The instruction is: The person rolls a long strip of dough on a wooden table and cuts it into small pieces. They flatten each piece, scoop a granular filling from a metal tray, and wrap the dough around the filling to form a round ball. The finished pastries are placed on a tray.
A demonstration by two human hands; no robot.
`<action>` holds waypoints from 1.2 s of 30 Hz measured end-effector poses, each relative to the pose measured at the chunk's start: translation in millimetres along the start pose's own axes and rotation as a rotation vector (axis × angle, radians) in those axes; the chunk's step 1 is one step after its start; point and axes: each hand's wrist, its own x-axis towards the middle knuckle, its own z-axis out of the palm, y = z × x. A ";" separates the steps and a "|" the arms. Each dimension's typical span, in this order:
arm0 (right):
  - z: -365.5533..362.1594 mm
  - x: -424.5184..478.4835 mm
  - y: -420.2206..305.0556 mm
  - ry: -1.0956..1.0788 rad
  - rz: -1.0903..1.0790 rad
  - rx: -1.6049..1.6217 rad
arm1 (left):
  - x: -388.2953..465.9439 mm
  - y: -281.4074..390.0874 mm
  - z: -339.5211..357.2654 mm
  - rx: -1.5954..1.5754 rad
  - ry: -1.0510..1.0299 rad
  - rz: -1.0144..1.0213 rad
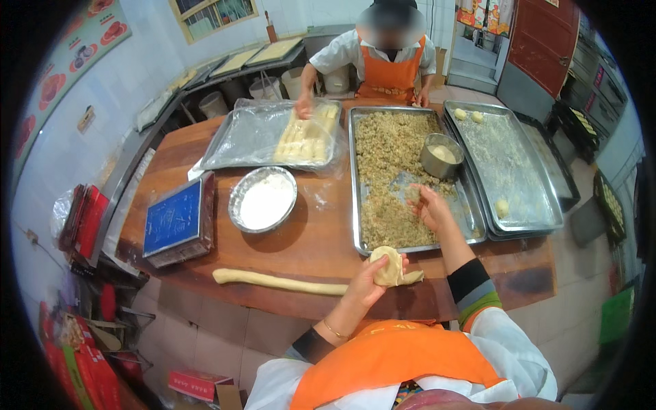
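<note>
A flattened round of dough (388, 262) rests in my left hand (365, 287), the thumb pressed on its face. Beneath that hand a long dough rope (277, 281) runs along the near table edge, its torn end (414, 277) showing to the right. My right hand (433, 209) is over the metal tray of crumbly filling (382, 215), pinching a small clump of filling (411, 193) in its fingertips. Inside that tray stands a round metal tin (442, 159) with pale powder or crumbs in it.
A metal bowl of white flour (266, 200) and a blue-topped scale (174, 218) stand left. Behind them, a plastic-covered tray (241, 136) holds dough strips. On the right, a floured tray (517, 169) carries 3 dough balls. A co-worker (387, 66) in an orange apron stands opposite.
</note>
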 end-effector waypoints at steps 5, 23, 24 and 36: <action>3.9 -6.3 -4.3 -0.005 -0.009 0.598 | -15.6 4.6 43.0 0.665 -0.059 0.241; 53.7 -80.8 -12.2 -0.025 -0.705 -0.692 | 113.6 22.9 -6.7 0.271 0.399 0.051; 53.4 -91.5 -19.6 -0.052 -0.719 -0.838 | 117.6 22.3 8.3 0.199 0.333 0.031; 31.2 -124.4 -52.6 -0.215 -0.575 -1.007 | 117.2 5.5 6.5 0.333 0.229 0.029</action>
